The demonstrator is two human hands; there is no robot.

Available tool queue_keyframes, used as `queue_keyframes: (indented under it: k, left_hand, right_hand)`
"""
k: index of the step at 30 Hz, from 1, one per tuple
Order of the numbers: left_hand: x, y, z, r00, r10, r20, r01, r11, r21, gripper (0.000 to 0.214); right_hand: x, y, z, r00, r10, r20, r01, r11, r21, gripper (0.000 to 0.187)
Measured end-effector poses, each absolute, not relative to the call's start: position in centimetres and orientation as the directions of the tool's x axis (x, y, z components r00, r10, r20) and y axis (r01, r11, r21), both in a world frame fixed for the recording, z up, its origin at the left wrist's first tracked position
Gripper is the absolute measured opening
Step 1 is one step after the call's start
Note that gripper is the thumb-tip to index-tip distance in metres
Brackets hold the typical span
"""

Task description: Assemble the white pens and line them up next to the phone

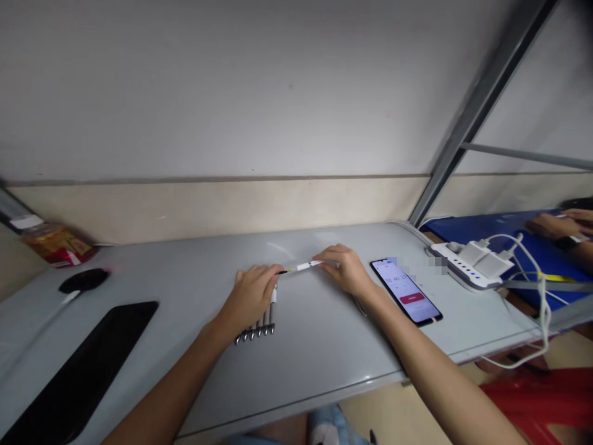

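Note:
A slim pen (304, 266) spans the gap between my two hands, just above the table. It has a white section in the middle and a dark piece with a bit of yellow toward its left end. My left hand (252, 292) is closed, its thumb and fingertips pinching that dark end. At the opposite, right end, my right hand (346, 269) pinches the pen with thumb and fingers. Beneath my left hand lies a row of several grey pens (272, 329) side by side, their shiny ends facing me; the hand hides much of them.
Right of my hands lies a lit phone (406, 290), with a white power strip (467, 266) and cables beyond. A long black object (88, 371), a black round disc (83, 281) and a bottle (58, 242) occupy the left. Another person's hands (553, 225) are over a blue table.

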State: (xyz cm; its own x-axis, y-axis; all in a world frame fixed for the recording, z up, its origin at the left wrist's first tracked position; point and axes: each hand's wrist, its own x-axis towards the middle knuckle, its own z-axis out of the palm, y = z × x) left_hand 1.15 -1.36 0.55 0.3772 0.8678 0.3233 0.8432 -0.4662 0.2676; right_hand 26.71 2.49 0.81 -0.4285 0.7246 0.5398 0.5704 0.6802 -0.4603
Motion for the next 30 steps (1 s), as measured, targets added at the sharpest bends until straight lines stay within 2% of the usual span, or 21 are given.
queue_keyframes:
  k: [6,12,16,18,20,22,24,26,28,30]
  left_hand:
    - [1.6,-1.7,0.6,0.379,0.876,0.298,0.826,-0.466,0.319,0.027]
    - [1.3,-1.8,0.9,0.429,0.847,0.313,0.805,-0.516,0.292,0.028]
    - [1.3,-1.6,0.9,0.453,0.830,0.324,0.775,-0.547,0.316,0.027]
    - [1.3,-1.5,0.9,0.452,0.826,0.336,0.754,-0.555,0.351,0.027]
    - [1.4,-1.5,1.1,0.446,0.814,0.372,0.734,-0.571,0.368,0.026]
    - [1.5,-1.5,1.3,0.424,0.794,0.435,0.709,-0.590,0.386,0.023]
    - [1.5,-1.5,1.5,0.347,0.800,0.490,0.684,-0.573,0.451,0.024]
    - [1.4,-1.4,1.4,0.230,0.851,0.473,0.662,-0.493,0.565,0.030]
    - [1.2,-1.2,1.4,0.147,0.915,0.375,0.628,-0.379,0.680,0.034]
    - [1.0,-0.9,1.3,0.131,0.954,0.269,0.563,-0.295,0.772,0.045]
  right_hand:
    - [25.1,1.6,1.0,-0.515,0.664,0.542,0.465,0.747,-0.474,0.020]
    - [24.6,1.1,1.0,-0.414,0.786,0.459,0.364,0.605,-0.708,0.015]
    - [24.5,1.0,1.1,-0.409,0.775,0.482,0.328,0.618,-0.715,0.013]
    - [24.4,0.9,1.1,-0.389,0.794,0.468,0.310,0.591,-0.745,0.015]
    - [24.4,0.9,1.1,-0.396,0.830,0.392,0.270,0.514,-0.814,0.020]
    - [24.4,1.0,1.1,-0.430,0.852,0.299,0.234,0.425,-0.874,0.034]
    - [24.5,1.2,1.1,-0.437,0.863,0.252,0.203,0.368,-0.907,0.042]
    - [24.7,1.5,1.2,-0.388,0.886,0.253,0.152,0.333,-0.931,0.036]
    - [24.8,1.8,1.1,-0.327,0.908,0.264,0.095,0.309,-0.946,0.029]
    - [24.9,2.0,1.1,-0.275,0.923,0.269,0.058,0.295,-0.954,0.029]
